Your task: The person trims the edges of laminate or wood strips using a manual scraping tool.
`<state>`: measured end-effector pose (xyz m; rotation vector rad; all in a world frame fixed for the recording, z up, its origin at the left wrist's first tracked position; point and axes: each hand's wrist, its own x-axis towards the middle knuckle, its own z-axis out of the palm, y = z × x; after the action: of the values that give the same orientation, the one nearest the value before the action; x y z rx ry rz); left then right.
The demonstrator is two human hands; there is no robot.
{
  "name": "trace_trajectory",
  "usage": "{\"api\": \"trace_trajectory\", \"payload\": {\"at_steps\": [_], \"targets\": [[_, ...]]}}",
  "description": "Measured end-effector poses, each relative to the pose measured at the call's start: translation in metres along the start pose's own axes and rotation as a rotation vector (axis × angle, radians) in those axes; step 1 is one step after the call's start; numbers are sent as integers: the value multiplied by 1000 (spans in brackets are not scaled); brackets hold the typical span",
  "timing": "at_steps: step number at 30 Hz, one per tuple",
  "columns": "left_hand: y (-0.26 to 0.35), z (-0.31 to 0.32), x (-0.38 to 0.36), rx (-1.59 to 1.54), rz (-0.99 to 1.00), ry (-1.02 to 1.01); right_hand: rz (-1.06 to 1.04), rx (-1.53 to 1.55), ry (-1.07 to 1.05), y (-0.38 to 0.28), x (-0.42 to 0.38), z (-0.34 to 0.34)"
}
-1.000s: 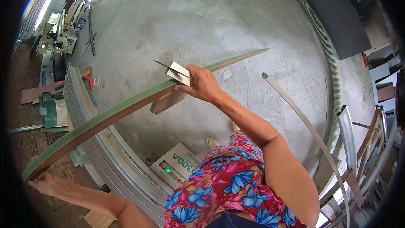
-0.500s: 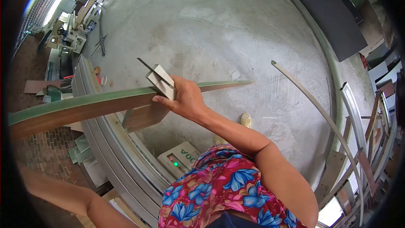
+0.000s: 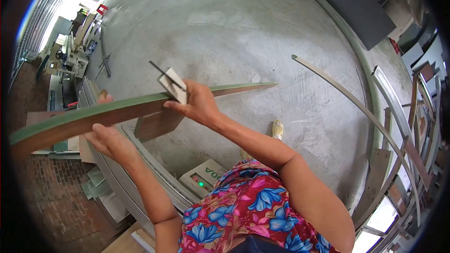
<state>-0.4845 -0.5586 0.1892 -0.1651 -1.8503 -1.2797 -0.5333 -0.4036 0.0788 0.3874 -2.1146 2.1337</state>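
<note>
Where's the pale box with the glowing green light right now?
In the head view, the pale box is low and slightly left of centre, between the long grey metal rails and the red floral clothing.

Strong daylight enters at the upper left, where the area beside the slatted shutter [image 3: 33,23] is blown out to white, with a blue-violet fringe along the lens edge. Soft, diffuse light covers the grey concrete floor [image 3: 225,37], leaving pale sheen patches and faint shadows. The brick floor [image 3: 58,197] at lower left is dimmer. Small bright white patches glare at lower right. A green indicator light [image 3: 201,184] glows clearly. Fisheye distortion bows long straight edges, and the corners fall to black. The floral garment [image 3: 248,197] looks crisp; distant clutter at upper left is soft.
</note>
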Motion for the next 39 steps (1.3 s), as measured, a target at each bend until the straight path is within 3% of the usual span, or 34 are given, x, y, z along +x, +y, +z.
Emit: {"api": "trace_trajectory", "payload": {"at_steps": [3, 4, 6, 9, 12, 16, 23, 29, 31, 33, 34, 36, 39], "targets": [[4, 29, 2, 16, -60, 318, -34, -11, -11, 7, -1, -6], [0, 27, 4, -2, -133, 355, -78, -36, 13, 8, -3, -14], [-7, 27, 11, 69, -89, 388, -139, -135, -1, 22, -10, -35], [-13, 37, 20, 157, -23, 449, 97, -139, -42, 66, -29, -64], [-15, 57, 32, 261, 16, 550, 122, -255, -73, 104, -37, -79], [-16, 81, 47, 422, 120, 516, 101, -258, -117, 131, -28, -97], [-22, 133, 72, 548, 83, 659, 102, -270, -125, 179, 0, -131], [-44, 98, 103, 761, 29, 507, 146, -347, -120, 241, 6, -158], [-60, 55, 112, 1269, 180, 391, 170, -383, -104, 268, 5, -168], [-70, 9, 127, 1554, 266, 299, 199, -423, -81, 299, 3, -177], [-70, -10, 138, 1588, 272, 276, 243, -446, -73, 316, 1, -182], [-70, 9, 143, 1571, 222, 340, 335, -481, -68, 350, -3, -194], [-73, 42, 138, 1335, 182, 391, 433, -558, -69, 404, -8, -214]]}}
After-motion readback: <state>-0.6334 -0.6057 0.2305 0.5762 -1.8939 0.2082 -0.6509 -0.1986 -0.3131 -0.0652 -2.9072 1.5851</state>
